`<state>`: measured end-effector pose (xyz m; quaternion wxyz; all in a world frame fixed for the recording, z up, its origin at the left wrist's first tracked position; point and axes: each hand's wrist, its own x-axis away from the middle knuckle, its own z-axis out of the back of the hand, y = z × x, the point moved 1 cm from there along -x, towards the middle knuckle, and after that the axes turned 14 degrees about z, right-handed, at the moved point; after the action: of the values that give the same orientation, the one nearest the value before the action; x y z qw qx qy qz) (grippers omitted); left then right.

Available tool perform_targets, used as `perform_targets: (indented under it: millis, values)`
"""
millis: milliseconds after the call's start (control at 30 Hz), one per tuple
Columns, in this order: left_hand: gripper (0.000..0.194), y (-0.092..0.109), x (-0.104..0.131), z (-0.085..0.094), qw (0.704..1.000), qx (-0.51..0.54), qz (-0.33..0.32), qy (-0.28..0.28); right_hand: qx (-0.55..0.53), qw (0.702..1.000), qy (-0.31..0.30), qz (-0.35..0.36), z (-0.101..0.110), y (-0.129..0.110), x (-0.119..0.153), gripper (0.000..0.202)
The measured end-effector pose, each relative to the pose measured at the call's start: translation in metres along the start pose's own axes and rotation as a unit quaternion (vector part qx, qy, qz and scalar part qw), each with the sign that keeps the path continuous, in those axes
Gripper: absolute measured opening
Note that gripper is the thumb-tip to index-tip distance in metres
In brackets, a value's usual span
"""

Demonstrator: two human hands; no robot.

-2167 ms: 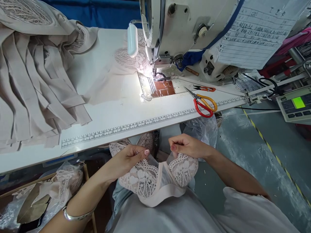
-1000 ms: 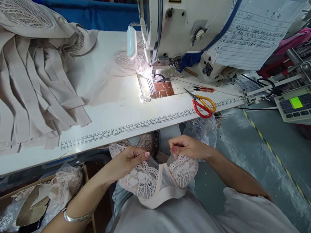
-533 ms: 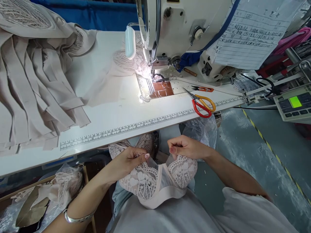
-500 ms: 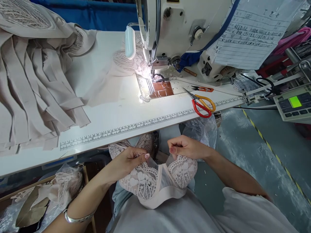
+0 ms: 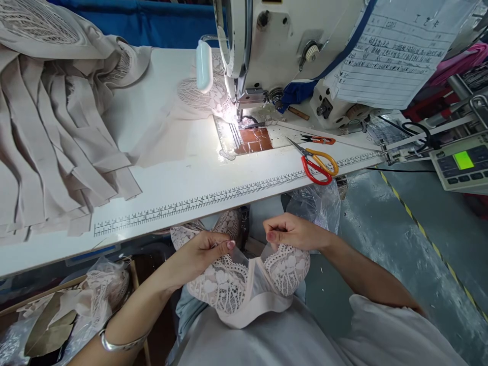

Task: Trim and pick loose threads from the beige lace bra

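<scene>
A pale pink lace bra is held up over my lap, below the table's front edge. My left hand pinches the top edge of its left cup between thumb and fingers. At the top of the right cup, my right hand has its fingers curled closed on the sheer edge. Another lace piece lies under the lit needle area of the sewing machine, its sheer fabric spread to the left.
Beige fabric pieces are heaped on the left of the white table. Scissors and orange thread snips lie right of the needle. A control panel is at the right. Lower left, a box holds lace and plastic.
</scene>
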<state>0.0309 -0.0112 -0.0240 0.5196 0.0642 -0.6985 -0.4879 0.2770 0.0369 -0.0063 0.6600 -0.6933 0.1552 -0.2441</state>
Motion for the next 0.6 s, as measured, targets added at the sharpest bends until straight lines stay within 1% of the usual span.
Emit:
perform_targets:
  millis: [400, 533, 600]
  values:
    - [0.044, -0.0004, -0.0014, -0.0002, 1.000, -0.002, -0.005, 0.000, -0.003, 1.000, -0.001, 0.003, 0.0001, 0.0019, -0.0006, 0.058]
    - [0.046, -0.0012, -0.0020, 0.0004, 1.000, -0.014, -0.007, -0.005, -0.004, 1.000, -0.002, 0.000, 0.0000, 0.0019, -0.0007, 0.059]
    - [0.044, 0.0005, -0.0018, -0.0007, 0.999, -0.027, -0.015, -0.010, -0.004, 1.000, -0.001, -0.002, 0.0003, 0.0020, -0.0009, 0.060]
